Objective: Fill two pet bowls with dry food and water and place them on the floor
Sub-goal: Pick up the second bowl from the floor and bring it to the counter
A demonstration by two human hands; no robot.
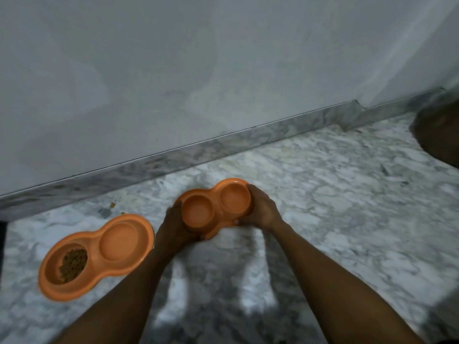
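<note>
Two orange double bowls — one (95,256) on the floor (335,207) (kibble (73,265) in one cup), the other (216,207) gripped by left hand (175,227) and right hand (260,207), fingers closed round its ends.

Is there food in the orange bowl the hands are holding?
No, both cups of the held bowl look bare; the dry food lies in the other bowl.

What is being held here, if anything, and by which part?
An empty orange plastic double pet bowl, gripped at its two ends: left hand on the near-left rim, right hand on the far-right rim.
</note>
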